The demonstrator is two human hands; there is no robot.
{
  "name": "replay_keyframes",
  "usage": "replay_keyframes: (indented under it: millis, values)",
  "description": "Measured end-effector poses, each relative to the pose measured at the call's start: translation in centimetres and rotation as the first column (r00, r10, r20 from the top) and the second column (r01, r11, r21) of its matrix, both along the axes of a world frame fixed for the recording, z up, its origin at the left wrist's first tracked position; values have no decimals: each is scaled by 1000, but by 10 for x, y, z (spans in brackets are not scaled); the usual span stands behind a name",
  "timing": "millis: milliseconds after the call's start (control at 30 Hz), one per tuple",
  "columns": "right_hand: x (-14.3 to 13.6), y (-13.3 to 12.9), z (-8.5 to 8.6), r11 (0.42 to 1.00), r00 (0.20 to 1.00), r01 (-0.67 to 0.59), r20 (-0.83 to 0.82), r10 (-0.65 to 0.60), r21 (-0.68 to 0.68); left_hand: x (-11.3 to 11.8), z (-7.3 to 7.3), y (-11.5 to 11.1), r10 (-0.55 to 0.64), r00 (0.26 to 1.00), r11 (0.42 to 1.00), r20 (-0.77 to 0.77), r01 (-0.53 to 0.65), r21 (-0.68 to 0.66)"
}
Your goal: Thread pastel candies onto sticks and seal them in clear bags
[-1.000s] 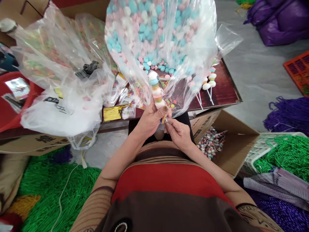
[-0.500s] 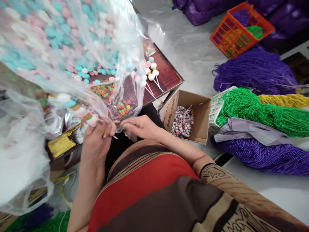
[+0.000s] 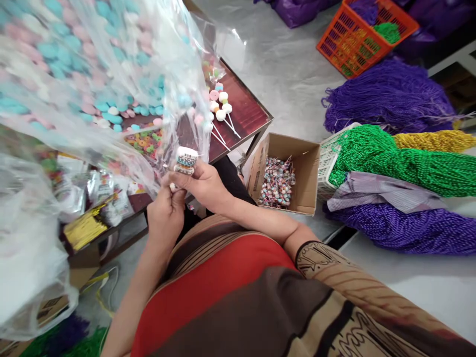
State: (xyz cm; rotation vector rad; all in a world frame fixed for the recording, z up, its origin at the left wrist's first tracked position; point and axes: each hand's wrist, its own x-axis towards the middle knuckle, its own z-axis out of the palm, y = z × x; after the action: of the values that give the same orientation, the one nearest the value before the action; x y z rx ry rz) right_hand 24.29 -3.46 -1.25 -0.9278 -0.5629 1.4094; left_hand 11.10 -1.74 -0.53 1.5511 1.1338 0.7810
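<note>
Closest of all, a shirt (image 3: 208, 292) striped in brown, red and tan. Just past it, at the near edge of the table (image 3: 251, 101), a candy stack (image 3: 186, 159) in a clear printed wrapper, held up between both hands. Right hand (image 3: 208, 186) grasping it, thumb across its lower part. Left hand (image 3: 166, 208) clenched about its bottom end, with a bit of white showing between the two. Off to the left, a white plastic bag (image 3: 26, 238), then a bundle of yellow strips (image 3: 84, 229) beside silvery packets (image 3: 100, 186). Deeper in, small coloured rings (image 3: 147, 141) and a big clear bag (image 3: 182, 44) full of pink, blue and white marshmallows (image 3: 61, 62). Near the table corner, unwrapped marshmallow sticks (image 3: 223, 106) lying together. On the floor (image 3: 280, 67) to the right, a cardboard box (image 3: 308, 173) with a heap of small candies (image 3: 277, 183) inside. Beside it, green cord (image 3: 427, 168) over a white crate (image 3: 327, 161). Beyond, purple cord (image 3: 386, 96), an orange basket (image 3: 344, 37) and purple sacks (image 3: 293, 12).
</note>
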Motion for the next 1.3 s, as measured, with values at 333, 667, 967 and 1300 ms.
replay_keyframes:
  millis: [333, 667, 967, 1300]
  values:
    - [56, -17, 20, 898, 915, -398, 156, 373, 186, 3, 8, -21, -293, 722, 616, 627, 644, -454]
    - [-4, 6, 1, 996, 942, 67, 325, -83, 61, -17, -36, -6, 129, 944, 828, -302, 65, 557]
    - [-40, 72, -3, 908, 710, -402, 666, 227, 118, -101, -17, 22, 568, 610, 819, 553, -488, -302]
    - [-108, 136, -22, 864, -122, -493, 991, 47, -102, -128, -18, 30, 760, 290, 633, 581, -534, -561]
